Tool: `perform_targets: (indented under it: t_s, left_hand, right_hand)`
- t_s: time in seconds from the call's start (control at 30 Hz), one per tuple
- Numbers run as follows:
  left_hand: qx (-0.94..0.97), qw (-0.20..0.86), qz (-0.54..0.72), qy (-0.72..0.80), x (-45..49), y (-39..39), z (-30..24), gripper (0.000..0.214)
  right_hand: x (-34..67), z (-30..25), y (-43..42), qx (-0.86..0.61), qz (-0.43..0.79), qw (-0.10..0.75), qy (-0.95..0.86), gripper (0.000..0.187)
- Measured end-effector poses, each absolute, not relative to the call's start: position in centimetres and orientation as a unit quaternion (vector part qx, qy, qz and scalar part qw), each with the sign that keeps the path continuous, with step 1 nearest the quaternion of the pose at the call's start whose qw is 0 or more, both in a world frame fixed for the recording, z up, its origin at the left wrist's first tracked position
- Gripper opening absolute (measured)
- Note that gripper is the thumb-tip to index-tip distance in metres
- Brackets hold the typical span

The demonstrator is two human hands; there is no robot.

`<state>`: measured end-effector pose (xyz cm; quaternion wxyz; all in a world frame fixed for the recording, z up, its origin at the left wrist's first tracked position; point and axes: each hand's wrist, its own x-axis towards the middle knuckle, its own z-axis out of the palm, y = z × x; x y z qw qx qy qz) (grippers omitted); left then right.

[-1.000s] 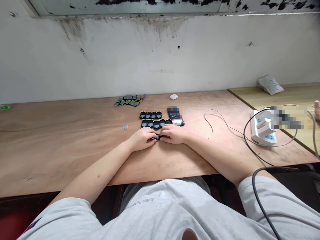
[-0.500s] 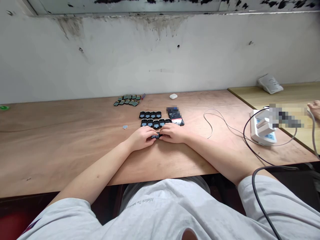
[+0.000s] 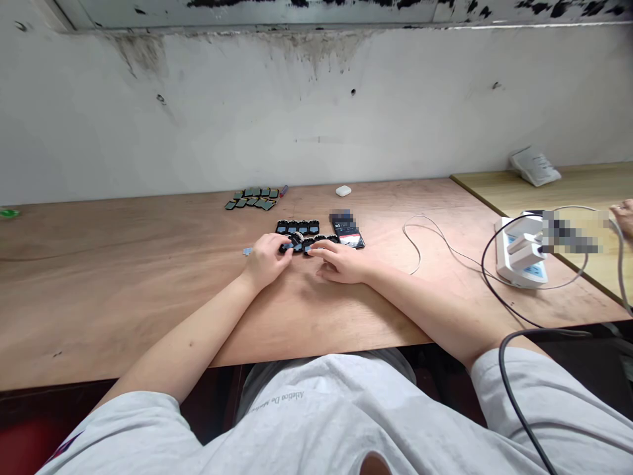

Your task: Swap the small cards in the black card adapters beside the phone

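Holding a dark piece (image 3: 295, 243) between thumb and fingers, the left hand (image 3: 267, 262) is keeping a narrow grip at the left end of the near row (image 3: 307, 249); whether the piece is resting on the row or hanging just above it, I cannot tell. The right hand (image 3: 343, 262) is gripping nothing that I can see: its fingers are standing somewhat apart, with the longest reaching over the near row, and I cannot tell if they are touching it. Just behind, the far row (image 3: 298, 227) is lying, made of similar black pieces with grey faces. A small grey pad (image 3: 246, 251) is lying just beside the left hand, and a phone (image 3: 350, 237) is lying beyond the right one. Farther back, greenish boards (image 3: 252, 198) are lying in two lines, and a white case (image 3: 343, 190) is sitting near the wall (image 3: 222, 112). On the right, a power strip (image 3: 534, 276) is carrying plugs.
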<state>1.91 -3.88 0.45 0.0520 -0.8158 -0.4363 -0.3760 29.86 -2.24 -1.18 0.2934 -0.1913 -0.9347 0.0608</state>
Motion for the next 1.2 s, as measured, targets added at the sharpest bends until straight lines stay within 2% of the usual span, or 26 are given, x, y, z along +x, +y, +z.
perform_targets:
  t_s: [0.27,0.53,0.73,1.2]
  left_hand:
    - [-0.718,0.085,-0.307,-0.619,-0.6,-1.9,0.1,0.015]
    - [-0.682,0.069,-0.188,-0.704,-1.2,-1.4,0.0,0.022]
    - [-0.686,0.067,-0.161,-0.707,-0.7,-1.6,0.0,0.028]
    - [-0.720,0.048,-0.190,-0.666,-1.1,-0.3,-1.0,0.043]
  right_hand:
    - [29.7,-1.7,-1.8,-0.175,0.044,0.294,-0.939,0.040]
    - [29.8,-1.4,-1.7,-0.160,0.038,0.285,-0.944,0.025]
    - [29.8,-1.3,-1.6,-0.159,0.028,0.272,-0.949,0.018]
    - [29.6,-1.1,-1.8,-0.165,0.019,0.264,-0.950,0.020]
